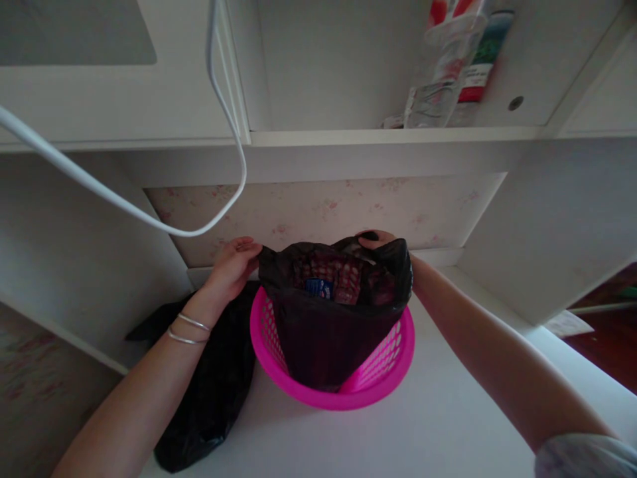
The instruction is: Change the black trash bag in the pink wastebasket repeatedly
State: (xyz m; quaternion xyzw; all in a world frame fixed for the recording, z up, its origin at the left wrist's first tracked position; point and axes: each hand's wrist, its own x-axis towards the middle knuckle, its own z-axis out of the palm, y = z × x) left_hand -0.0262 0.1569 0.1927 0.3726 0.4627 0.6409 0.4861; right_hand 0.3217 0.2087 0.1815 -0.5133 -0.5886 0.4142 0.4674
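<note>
A black plastic bag (323,338) stands with its mouth spread inside a bright pink mesh basket (338,400). My left hand (233,267) pinches the bag's rim at its left corner; two silver bangles circle that wrist. Over the far right edge of the same bag, my right hand (377,239) grips the rim, its fingers partly covered by the plastic. Through the opening I see reddish checked contents, which I cannot identify, and a small blue label (318,288). The basket's far side is hidden behind the bag.
Another black plastic bag (213,398) lies on the white surface (448,425), left of the basket under my left forearm. A white cable (189,232) loops down at the upper left. Above, a white shelf (348,137) holds clear bottles (438,93). White panels flank both sides.
</note>
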